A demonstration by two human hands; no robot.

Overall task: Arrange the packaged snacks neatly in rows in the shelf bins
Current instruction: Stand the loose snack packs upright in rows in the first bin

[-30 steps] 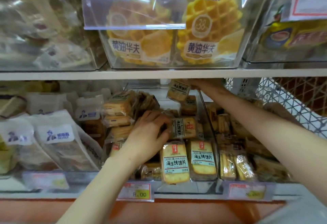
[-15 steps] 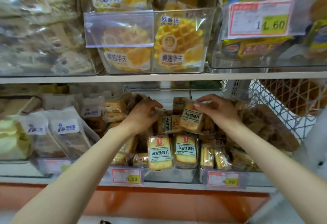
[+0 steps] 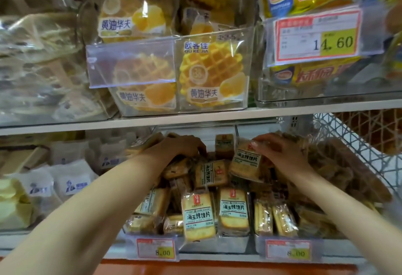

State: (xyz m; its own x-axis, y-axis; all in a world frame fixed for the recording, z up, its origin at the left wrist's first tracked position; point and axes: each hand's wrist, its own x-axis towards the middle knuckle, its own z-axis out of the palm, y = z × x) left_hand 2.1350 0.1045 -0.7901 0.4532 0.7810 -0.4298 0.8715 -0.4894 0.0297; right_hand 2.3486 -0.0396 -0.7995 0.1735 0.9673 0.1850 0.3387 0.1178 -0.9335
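A clear shelf bin (image 3: pixel 217 246) on the lower shelf holds several toast-slice snack packs. Two packs (image 3: pixel 199 214) stand upright side by side at its front; others lie jumbled behind, one turned sideways (image 3: pixel 212 172). My right hand (image 3: pixel 280 155) pinches the top of one toast pack (image 3: pixel 247 161) and holds it tilted above the pile. My left hand (image 3: pixel 176 147) reaches into the back left of the bin, fingers curled down over the brown packs there; what they grip is hidden.
The upper shelf board (image 3: pixel 195 118) sits close above both hands. Waffle packs fill a clear bin (image 3: pixel 174 74) overhead, beside a 14.60 price tag (image 3: pixel 317 37). A white wire basket (image 3: pixel 352 144) stands right. White-labelled bags (image 3: pixel 71 179) lie left. Price tags (image 3: pixel 155 250) line the shelf edge.
My right hand pulled a toast pack forward from the back of the bin and now holds it over the pile. My left hand slid further back. The view tilted upward.
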